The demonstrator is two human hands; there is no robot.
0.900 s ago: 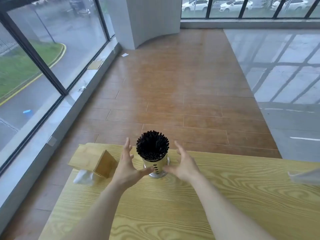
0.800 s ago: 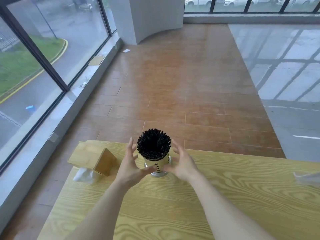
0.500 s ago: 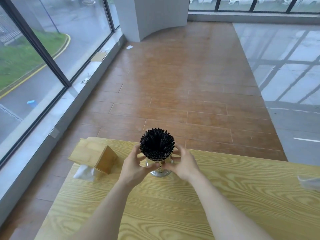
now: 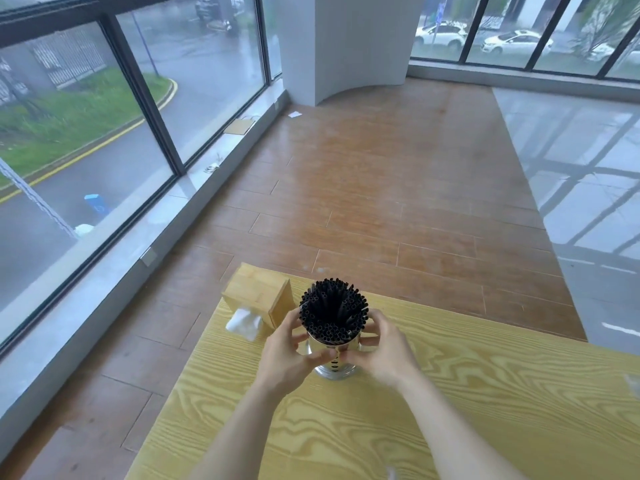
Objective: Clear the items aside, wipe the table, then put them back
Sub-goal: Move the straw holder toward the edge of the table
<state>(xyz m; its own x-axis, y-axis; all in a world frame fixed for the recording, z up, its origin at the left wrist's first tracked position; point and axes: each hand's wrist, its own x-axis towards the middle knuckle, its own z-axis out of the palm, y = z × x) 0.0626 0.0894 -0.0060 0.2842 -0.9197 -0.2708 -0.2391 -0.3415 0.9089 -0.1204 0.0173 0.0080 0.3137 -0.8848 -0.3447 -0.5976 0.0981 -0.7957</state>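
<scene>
A shiny metal straw holder (image 4: 335, 368) packed with black straws (image 4: 333, 310) stands on the light wooden table (image 4: 485, 410) near its far edge. My left hand (image 4: 285, 353) wraps its left side and my right hand (image 4: 389, 355) wraps its right side, fingers closed on the metal cup. Just to the left stands a wooden tissue box (image 4: 261, 295) at the table's far left corner, with a white tissue (image 4: 244, 323) sticking out of its side.
The table's far edge and left edge are close to the holder, with wooden floor beyond. Floor-to-ceiling windows run along the left. A pale object (image 4: 633, 384) shows at the right frame edge on the table.
My two hands went from spread open on either side of the straw holder to closed around it. The view shifted, so the holder and box now sit further right in the frame.
</scene>
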